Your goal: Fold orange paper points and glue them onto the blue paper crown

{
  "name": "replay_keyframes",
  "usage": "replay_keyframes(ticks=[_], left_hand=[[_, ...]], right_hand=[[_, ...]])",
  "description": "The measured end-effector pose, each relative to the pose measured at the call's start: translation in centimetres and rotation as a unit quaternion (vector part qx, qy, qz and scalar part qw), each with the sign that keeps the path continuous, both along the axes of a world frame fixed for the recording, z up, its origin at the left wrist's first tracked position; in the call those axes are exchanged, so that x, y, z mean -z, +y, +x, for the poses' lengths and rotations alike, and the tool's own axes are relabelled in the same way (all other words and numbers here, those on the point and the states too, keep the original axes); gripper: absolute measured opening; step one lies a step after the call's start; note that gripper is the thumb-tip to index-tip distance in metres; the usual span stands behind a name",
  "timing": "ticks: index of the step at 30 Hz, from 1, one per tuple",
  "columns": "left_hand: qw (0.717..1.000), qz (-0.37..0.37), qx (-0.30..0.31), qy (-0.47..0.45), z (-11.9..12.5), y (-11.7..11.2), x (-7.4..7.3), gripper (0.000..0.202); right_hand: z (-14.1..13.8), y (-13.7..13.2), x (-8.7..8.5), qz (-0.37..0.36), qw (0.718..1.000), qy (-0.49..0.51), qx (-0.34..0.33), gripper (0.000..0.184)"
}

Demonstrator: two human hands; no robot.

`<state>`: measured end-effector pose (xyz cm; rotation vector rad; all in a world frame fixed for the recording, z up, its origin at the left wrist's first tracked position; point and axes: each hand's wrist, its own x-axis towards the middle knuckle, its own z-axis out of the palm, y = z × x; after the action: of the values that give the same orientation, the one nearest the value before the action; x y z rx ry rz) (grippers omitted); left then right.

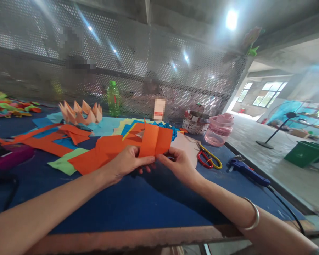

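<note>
A piece of orange paper [150, 140] with a crease down its middle is held up over the blue table. My left hand [133, 159] pinches its lower left edge, thumb in front and fingers behind. At the lower right edge my right hand [177, 161] grips the same paper between thumb and fingers. More orange sheets [106, 150] lie just behind and left of my left hand, over a light green sheet [67, 161]. Scissors [209, 156] with red and yellow handles rest to the right of my right hand.
A blue glue gun [248, 171] with a cord lies near the right edge. Behind are a pink container [219, 130], a woven basket [195, 122], a green bottle [113, 99] and a peach folded-paper ring [81, 113]. Colourful scraps [10, 106] lie far left, before a perforated metal screen [127, 63].
</note>
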<state>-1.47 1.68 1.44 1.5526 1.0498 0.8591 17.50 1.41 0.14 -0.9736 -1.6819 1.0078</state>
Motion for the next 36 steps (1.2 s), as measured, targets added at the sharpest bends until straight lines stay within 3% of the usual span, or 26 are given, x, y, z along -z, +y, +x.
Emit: replay_keyframes(ticks=[3, 7, 10, 15, 18, 23, 28, 33, 36], left_hand=[[0.999, 0.011, 0.021, 0.027, 0.1, -0.1, 0.1, 0.036], [0.989, 0.145, -0.03, 0.016, 0.1, -0.1, 0.1, 0.047], [0.962, 0.256, -0.069, 0.06, -0.2, -0.1, -0.1, 0.043], [0.914, 0.385, -0.044, 0.12, -0.6, -0.4, -0.4, 0.05], [0.893, 0.425, -0.041, 0.141, -0.7, -0.6, -0.6, 0.056], [0.898, 0.393, -0.055, 0.188, -1.0, -0.2, -0.4, 0.05], [0.913, 0.36, -0.022, 0.19, -1.0, 0.1, -0.1, 0.038], [0.967, 0.221, -0.036, 0.122, -0.5, -0.1, -0.7, 0.029], [0.985, 0.153, -0.01, 0.079, -0.2, -0.2, -1.1, 0.026]], right_hand=[[0.1, 0.2, 0.1, -0.017, 1.0, 0.013, 0.021, 0.022], [0.4, 0.9, 0.0, -0.079, 0.994, 0.067, 0.034, 0.019], [0.6, 1.2, -0.1, -0.11, 0.988, 0.105, 0.02, 0.021], [0.6, 1.2, -0.1, -0.12, 0.984, 0.134, 0.002, 0.029], [0.6, 1.2, -0.1, -0.118, 0.983, 0.14, 0.002, 0.03], [0.6, 1.3, 0.0, -0.11, 0.984, 0.141, 0.005, 0.031], [0.5, 0.9, -0.2, -0.093, 0.986, 0.139, -0.028, 0.03], [0.4, 0.7, -0.2, -0.099, 0.986, 0.126, -0.043, 0.032], [0.3, 0.7, -0.1, -0.103, 0.986, 0.127, -0.044, 0.033]])
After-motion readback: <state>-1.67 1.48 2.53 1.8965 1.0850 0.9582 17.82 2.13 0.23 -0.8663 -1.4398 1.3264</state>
